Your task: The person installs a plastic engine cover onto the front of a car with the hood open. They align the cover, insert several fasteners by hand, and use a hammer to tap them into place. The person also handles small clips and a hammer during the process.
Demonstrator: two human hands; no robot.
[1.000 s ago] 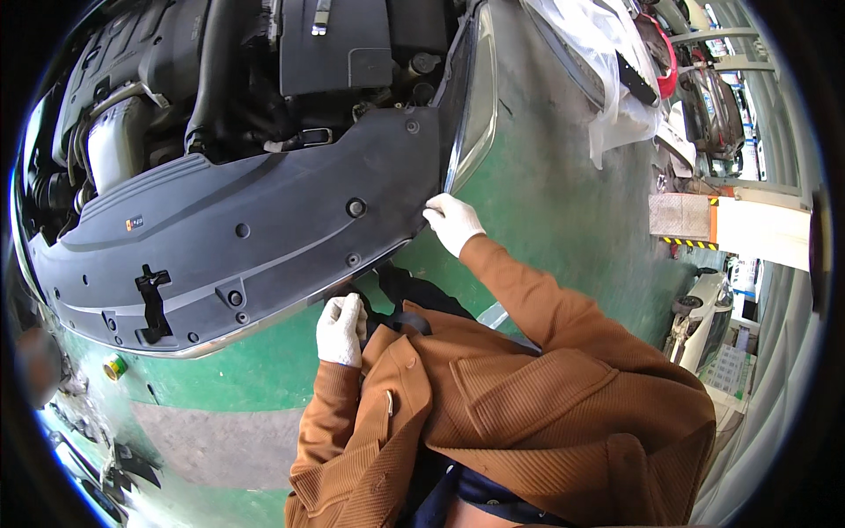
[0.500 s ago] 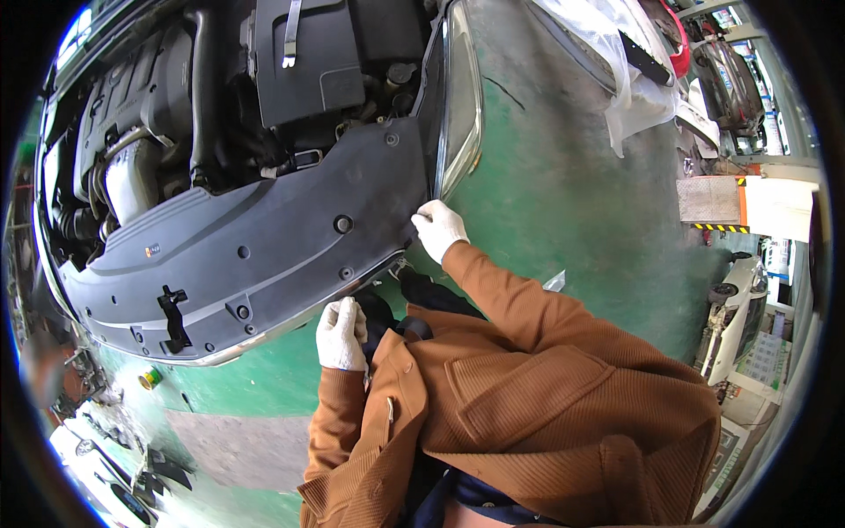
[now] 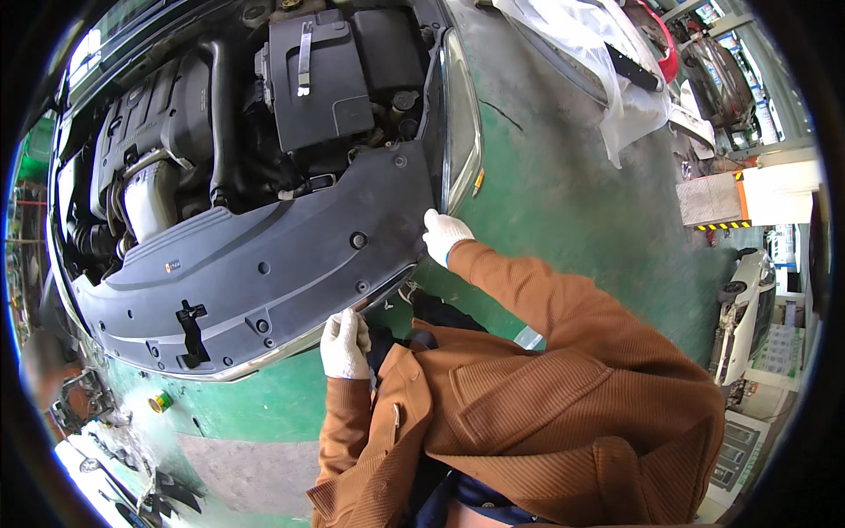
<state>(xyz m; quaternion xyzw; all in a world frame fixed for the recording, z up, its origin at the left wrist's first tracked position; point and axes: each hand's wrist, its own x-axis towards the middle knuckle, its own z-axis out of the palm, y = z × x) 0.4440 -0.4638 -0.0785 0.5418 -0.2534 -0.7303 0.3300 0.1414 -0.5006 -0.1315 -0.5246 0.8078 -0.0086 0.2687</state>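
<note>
I look down at a car's open engine bay with a dark grey plastic front panel across its near side. My left hand, in a white glove, grips the panel's chrome-trimmed lower edge. My right hand, also gloved, holds the panel's right end just below the headlight. Both arms are in brown corduroy sleeves. A black latch piece sits on the panel's left part.
Behind the panel are a black box-shaped cover and hoses. The floor is green. A small yellow-green can lies on it at the left. A white plastic sheet and car parts lie at the upper right.
The view has shifted, so the engine bay sits higher and nearer. Both hands stay on the panel's edge, the right one a little higher along it.
</note>
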